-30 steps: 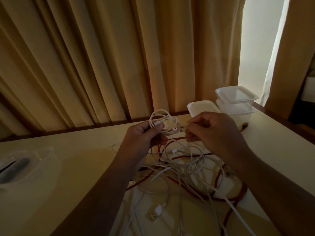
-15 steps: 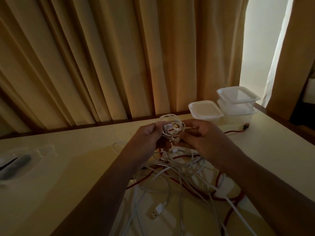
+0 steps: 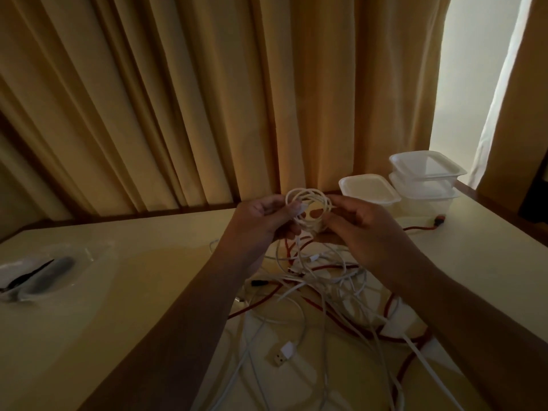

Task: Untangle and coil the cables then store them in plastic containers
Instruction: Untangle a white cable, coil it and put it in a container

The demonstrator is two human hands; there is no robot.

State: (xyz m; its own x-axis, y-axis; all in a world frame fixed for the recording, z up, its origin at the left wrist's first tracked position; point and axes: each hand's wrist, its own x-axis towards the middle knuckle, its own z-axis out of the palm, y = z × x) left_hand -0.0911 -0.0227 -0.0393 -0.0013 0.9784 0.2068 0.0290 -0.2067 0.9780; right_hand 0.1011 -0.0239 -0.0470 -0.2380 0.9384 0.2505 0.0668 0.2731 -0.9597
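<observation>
At the near edge of the desk (image 3: 118, 307), noted a white USB plug (image 3: 283, 353) lying flat among loose white cables (image 3: 296, 295). Found a red cable (image 3: 397, 336) threaded through the same tangle, not separable by eye from the white strands at the crossings. Above the tangle, recorded 2 bare hands held clear of the desk. Observed the left hand (image 3: 258, 218) curled, pinching 1 side of a small white coil (image 3: 308, 203) between thumb and fingers. Observed the right hand (image 3: 364, 229) likewise curled, gripping the opposite side of the coil. Noted several loops in the coil and a strand trailing down from it into the tangle. At the left side of the desk, logged a clear plastic tray (image 3: 86, 256) holding a dark item, too dim to identify. Beyond the right hand, recorded a lidded plastic container (image 3: 367, 189) and, just beside it, a stack of 2 containers (image 3: 424, 179). Noted the red cable's plug end (image 3: 439, 219) near the foot of that stack. Behind the desk, logged tan curtains (image 3: 207, 99) with a bright gap (image 3: 474, 69) at the right.
</observation>
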